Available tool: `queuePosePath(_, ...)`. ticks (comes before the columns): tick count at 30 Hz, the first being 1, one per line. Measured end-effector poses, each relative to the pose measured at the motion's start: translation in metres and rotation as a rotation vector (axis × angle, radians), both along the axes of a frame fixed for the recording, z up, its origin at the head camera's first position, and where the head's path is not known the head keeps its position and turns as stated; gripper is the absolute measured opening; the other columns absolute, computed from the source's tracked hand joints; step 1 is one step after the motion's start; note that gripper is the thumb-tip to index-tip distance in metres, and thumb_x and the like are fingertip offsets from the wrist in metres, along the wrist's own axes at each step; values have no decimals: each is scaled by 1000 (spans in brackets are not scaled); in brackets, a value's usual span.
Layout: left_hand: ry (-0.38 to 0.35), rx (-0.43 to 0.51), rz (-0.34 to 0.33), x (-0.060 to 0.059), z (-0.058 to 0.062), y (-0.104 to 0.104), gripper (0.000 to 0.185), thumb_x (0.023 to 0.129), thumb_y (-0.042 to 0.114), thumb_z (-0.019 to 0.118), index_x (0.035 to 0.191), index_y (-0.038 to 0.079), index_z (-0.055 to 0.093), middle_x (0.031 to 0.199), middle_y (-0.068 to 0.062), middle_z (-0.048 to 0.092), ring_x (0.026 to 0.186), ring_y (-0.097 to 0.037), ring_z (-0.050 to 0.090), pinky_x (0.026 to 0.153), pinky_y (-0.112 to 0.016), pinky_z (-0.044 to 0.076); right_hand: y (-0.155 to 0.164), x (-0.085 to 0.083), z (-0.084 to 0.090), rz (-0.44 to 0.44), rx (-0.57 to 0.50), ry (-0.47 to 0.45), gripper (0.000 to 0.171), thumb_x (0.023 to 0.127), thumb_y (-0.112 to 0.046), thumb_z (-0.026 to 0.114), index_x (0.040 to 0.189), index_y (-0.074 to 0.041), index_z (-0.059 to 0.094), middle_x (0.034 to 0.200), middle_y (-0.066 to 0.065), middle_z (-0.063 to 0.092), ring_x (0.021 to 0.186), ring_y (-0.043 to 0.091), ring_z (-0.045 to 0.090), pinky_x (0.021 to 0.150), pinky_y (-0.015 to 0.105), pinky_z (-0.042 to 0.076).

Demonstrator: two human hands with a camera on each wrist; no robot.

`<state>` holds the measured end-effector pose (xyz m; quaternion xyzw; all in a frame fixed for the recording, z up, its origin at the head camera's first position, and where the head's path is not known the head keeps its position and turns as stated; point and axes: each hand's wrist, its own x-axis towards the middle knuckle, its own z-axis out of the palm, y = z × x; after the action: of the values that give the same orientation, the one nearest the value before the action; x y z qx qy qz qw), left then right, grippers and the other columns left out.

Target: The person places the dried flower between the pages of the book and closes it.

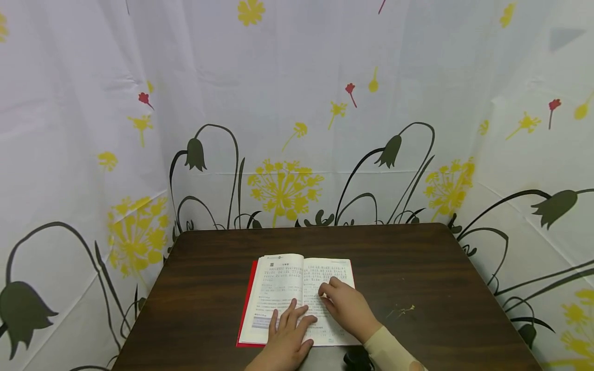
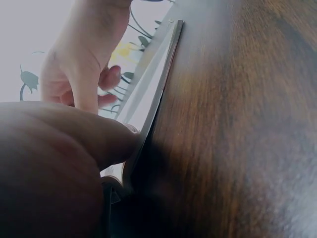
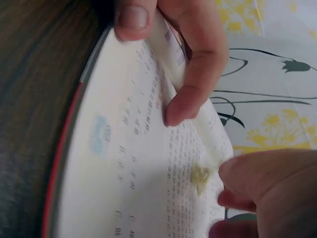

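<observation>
An open book [image 1: 278,278] with printed pages and a red cover lies on the dark wooden table. My left hand [image 1: 290,335] rests across its lower middle, fingers spread over the pages. Its thumb [image 3: 132,22] presses near the lower page edge in the right wrist view. Over the right page, my right hand [image 1: 348,309] has curled fingers and pinches a small yellowish dried flower [image 3: 200,179] against the paper. In the left wrist view the right hand [image 2: 81,64] appears beyond the left thumb.
Thin dried yellow sprigs [image 1: 407,309] lie on the table [image 1: 436,278] to the right of the book. A black object [image 1: 358,358] sits at the near edge by the right sleeve. A white flower-patterned curtain [image 1: 297,103] hangs behind and around the table.
</observation>
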<state>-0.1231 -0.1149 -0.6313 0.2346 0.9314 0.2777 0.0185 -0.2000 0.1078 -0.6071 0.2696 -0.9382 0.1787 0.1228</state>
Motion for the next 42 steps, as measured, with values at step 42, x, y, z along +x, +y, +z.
queuePosePath(42, -81, -13, 12, 1, 11, 4, 44, 102, 27, 70, 144, 25, 58, 165, -10, 41, 162, -48, 20, 119, -83, 9, 84, 59, -19, -57, -276, -517, 63, 86, -22, 91, 145, -22, 71, 78, -13, 55, 65, -1, 46, 59, 23, 40)
